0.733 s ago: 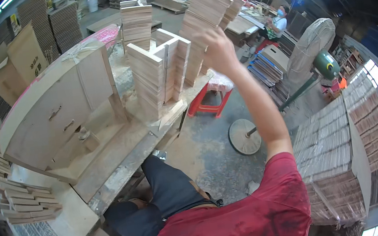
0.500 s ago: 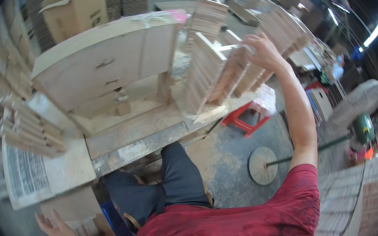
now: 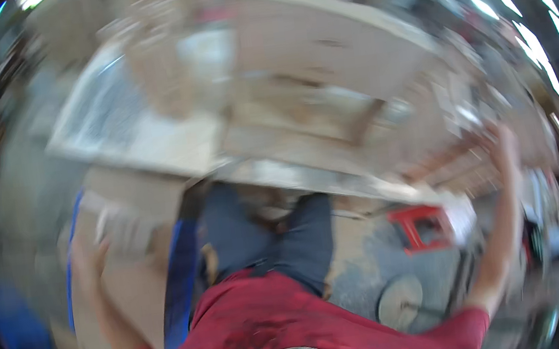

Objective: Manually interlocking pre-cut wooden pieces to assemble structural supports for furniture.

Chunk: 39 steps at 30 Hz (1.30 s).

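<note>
Left hand spreads empty by box edge, right hand too blurred to tell

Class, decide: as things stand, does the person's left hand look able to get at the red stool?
Probably not without turning or leaning: the left hand is out at the far left, while the red stool stands to the right, with the person's dark-trousered legs in between.

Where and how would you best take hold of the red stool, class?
Probably take the red stool by its frame, just below the pale cover, with the right hand coming from the side away from the bench. The bench crowds the other side. The frame shows an open gap; the cover might slip.
</note>
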Tool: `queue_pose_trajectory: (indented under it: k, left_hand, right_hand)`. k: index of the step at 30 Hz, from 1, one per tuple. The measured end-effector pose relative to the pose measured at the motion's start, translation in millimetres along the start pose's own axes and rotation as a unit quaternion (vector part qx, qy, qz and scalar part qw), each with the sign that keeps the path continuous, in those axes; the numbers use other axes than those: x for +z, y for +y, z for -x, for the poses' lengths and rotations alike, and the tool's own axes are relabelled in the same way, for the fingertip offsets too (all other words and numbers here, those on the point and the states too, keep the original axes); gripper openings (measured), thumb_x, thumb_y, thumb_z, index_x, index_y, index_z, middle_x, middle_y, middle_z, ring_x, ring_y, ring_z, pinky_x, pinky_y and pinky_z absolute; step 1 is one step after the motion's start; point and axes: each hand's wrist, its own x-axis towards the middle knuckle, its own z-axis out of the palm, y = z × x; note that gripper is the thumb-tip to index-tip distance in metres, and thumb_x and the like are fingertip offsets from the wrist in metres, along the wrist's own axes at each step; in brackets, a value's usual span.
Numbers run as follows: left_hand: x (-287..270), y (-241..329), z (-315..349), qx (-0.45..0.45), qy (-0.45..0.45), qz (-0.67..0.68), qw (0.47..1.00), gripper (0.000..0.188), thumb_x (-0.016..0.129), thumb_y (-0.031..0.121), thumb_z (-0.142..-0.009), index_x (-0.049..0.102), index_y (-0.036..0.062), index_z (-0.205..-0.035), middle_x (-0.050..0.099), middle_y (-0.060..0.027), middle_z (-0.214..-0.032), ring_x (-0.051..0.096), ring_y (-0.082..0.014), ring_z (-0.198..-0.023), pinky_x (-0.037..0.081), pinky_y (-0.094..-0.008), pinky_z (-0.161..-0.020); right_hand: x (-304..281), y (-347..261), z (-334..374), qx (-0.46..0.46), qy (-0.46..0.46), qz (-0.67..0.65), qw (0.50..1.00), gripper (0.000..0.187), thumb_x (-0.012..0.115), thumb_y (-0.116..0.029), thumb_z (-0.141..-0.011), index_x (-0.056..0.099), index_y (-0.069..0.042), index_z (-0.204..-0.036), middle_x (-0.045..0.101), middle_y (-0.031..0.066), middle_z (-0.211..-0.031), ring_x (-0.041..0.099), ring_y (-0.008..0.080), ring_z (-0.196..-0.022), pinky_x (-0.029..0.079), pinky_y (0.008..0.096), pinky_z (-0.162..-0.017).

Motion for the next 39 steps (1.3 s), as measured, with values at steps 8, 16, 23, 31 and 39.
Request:
queue_pose_trajectory:
  k: [8,16,23,31,39]
  left_hand:
    - [-30.2,82.6,4.1,0.047,-0.07,0.002,0.996,0.034,0.085,0.03,-0.076,0.074,0.0047,-0.095,0.073,-0.0211,-0.1,0.07,-0.04,-0.097,0.055,-0.0501,-0.087]
    - [-29.9,64.8,-18.0,0.066,-0.004,0.058,0.996,0.028,0.082,0.029,-0.078,0.074,0.0022,-0.082,0.071,-0.021,-0.082,0.068,-0.0388,-0.085,0.054,-0.0455,-0.078]
    - [-99.0,186.5,64.7,0.189,0.082,0.465,0.861,0.02,0.078,0.011,-0.087,0.074,0.0019,-0.105,0.07,-0.006,-0.083,0.068,-0.0222,-0.089,0.054,-0.0364,-0.083]
    - [-16.1,319.2,113.5,0.396,-0.277,0.48,0.732,0.025,0.082,0.016,-0.086,0.074,-0.0001,-0.105,0.065,-0.0116,-0.083,0.061,-0.0195,-0.07,0.048,-0.0325,-0.063]
    - [7.7,369.1,87.9,0.361,-0.474,0.437,0.674,0.023,0.075,0.022,-0.094,0.076,0.001,-0.103,0.067,-0.0051,-0.076,0.058,-0.0114,-0.069,0.046,-0.0293,-0.061]
  right_hand:
    - [6.7,15.4,130.1,-0.122,0.128,-0.144,0.974,0.037,0.065,-0.02,-0.104,0.065,-0.006,-0.139,0.078,0.0162,-0.094,0.072,0.0234,-0.075,0.061,0.0316,-0.064]
    - [151.7,-218.8,174.3,-0.075,-0.192,-0.512,0.834,0.026,0.08,-0.016,-0.086,0.074,0.003,-0.102,0.07,0.0036,-0.084,0.062,0.0121,-0.077,0.049,0.0295,-0.07]
    - [212.2,-322.9,160.1,-0.069,-0.332,-0.603,0.722,0.021,0.072,-0.018,-0.097,0.072,0.001,-0.106,0.07,0.0025,-0.08,0.062,0.0081,-0.069,0.049,0.0263,-0.061]
    - [223.1,-309.8,188.8,-0.037,-0.336,-0.627,0.702,0.027,0.076,-0.018,-0.093,0.072,0.002,-0.11,0.073,0.0064,-0.088,0.066,0.0123,-0.079,0.052,0.0295,-0.067]
    - [235.9,-288.1,185.5,0.007,-0.28,-0.655,0.701,0.028,0.075,-0.012,-0.092,0.071,0.003,-0.116,0.075,0.0091,-0.096,0.067,0.0118,-0.079,0.054,0.0297,-0.068]
